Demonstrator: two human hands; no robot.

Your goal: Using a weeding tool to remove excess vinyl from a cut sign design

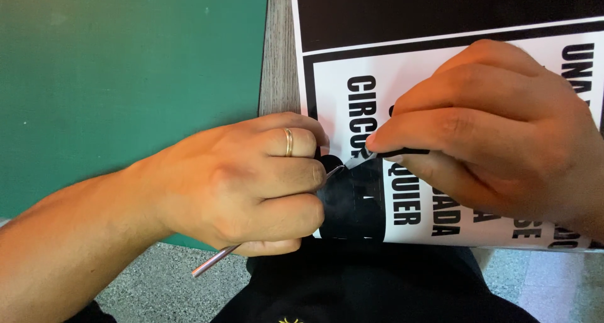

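Observation:
My left hand (251, 184), with a gold ring on one finger, is closed around a thin metal tool (217, 260) whose tip reaches a black patch at the near edge of a black-and-white printed sheet (352, 65). The tool's back end sticks out below my fist. My right hand (497, 134) lies on the sheet and pinches a peeled-up flap of the white film (368, 154) between thumb and forefinger, right beside the tool tip. Much of the lettering is hidden under my right hand.
A green board (126, 77) fills the left side. A strip of grey wood-grain surface (280, 52) shows between it and the sheet. Below are my dark-clothed lap (365, 285) and a speckled floor (157, 279).

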